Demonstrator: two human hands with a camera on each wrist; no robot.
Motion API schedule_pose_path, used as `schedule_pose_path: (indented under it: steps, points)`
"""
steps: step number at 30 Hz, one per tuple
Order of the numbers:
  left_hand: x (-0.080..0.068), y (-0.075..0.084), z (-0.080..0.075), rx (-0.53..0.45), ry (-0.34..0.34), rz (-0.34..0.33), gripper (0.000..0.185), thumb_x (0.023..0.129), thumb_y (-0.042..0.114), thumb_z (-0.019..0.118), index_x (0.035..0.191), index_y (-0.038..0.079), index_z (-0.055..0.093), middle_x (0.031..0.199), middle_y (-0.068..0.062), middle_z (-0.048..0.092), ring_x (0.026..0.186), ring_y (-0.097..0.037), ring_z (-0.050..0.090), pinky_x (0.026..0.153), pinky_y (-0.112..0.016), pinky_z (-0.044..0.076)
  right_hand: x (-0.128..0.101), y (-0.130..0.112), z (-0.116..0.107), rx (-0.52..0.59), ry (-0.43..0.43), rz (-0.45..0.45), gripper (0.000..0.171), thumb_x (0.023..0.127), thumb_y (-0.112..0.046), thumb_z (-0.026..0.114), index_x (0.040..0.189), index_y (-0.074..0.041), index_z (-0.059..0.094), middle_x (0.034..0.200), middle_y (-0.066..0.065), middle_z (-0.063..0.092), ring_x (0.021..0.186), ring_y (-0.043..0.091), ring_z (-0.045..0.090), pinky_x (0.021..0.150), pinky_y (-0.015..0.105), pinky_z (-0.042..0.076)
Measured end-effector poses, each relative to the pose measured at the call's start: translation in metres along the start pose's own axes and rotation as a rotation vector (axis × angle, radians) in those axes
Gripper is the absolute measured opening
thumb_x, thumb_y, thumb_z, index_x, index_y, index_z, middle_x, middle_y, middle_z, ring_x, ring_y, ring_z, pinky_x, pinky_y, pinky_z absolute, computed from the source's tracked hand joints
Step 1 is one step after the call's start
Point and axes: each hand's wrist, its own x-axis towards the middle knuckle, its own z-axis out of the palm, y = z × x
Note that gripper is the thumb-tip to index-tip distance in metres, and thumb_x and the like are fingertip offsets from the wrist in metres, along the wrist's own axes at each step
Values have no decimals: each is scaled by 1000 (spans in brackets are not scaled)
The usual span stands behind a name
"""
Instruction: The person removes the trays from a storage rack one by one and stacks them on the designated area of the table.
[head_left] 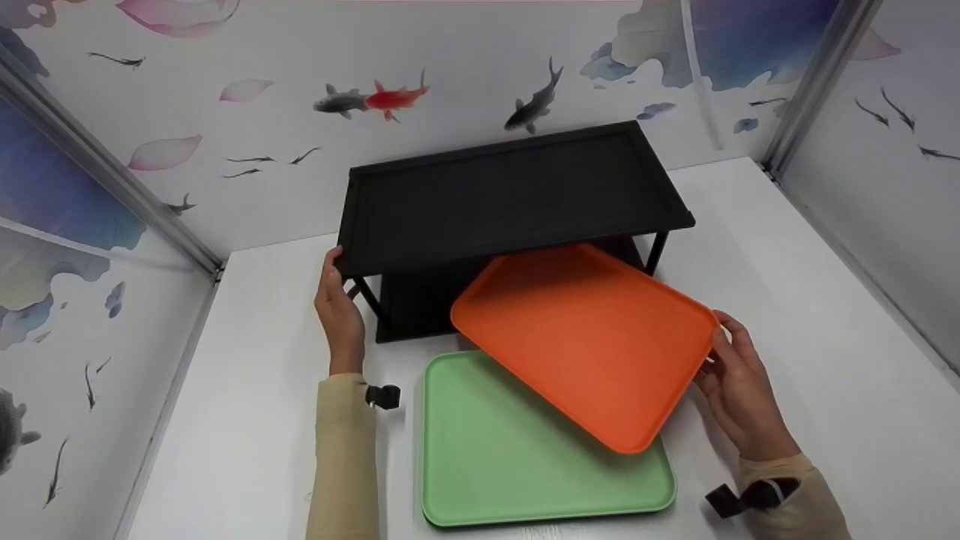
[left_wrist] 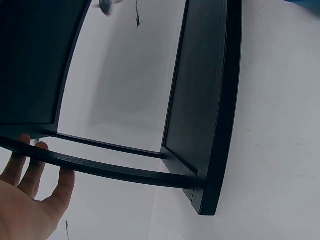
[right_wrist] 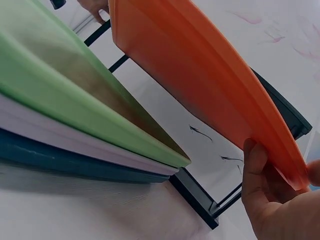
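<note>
An orange tray [head_left: 592, 337] slants out of the space between the two levels of a black two-tier rack [head_left: 510, 199], its far end beneath the upper shelf. My right hand [head_left: 739, 382] pinches the tray's right corner, thumb above and fingers [right_wrist: 255, 165] underneath. At the rack's left side, my left hand [head_left: 341, 315] holds the front corner, with fingertips [left_wrist: 40, 146] around a black upright [left_wrist: 100, 168]. Below the orange tray lies a green tray [head_left: 525, 457], partly covered by it in the head view. The right wrist view shows the orange tray raised above the green one.
Under the green tray, a lilac tray [right_wrist: 75, 137] and a dark blue tray [right_wrist: 65, 157] make up a stack on the white table [head_left: 247, 420]. White walls [head_left: 465, 45] painted with fish and petals enclose the back and sides. Each wrist carries a small black camera [head_left: 384, 397].
</note>
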Motion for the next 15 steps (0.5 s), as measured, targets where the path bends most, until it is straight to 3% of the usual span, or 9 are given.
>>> schedule_pose_path:
  steps: [15]
  points:
    - [0, 2, 0, -18, 5, 14, 45, 113, 18, 28, 152, 2, 45, 158, -16, 44, 144, -31, 42, 112, -55, 38, -1, 2, -1, -12, -19, -2, 43, 108, -35, 47, 147, -22, 34, 121, -5, 63, 97, 8, 63, 81, 20, 56]
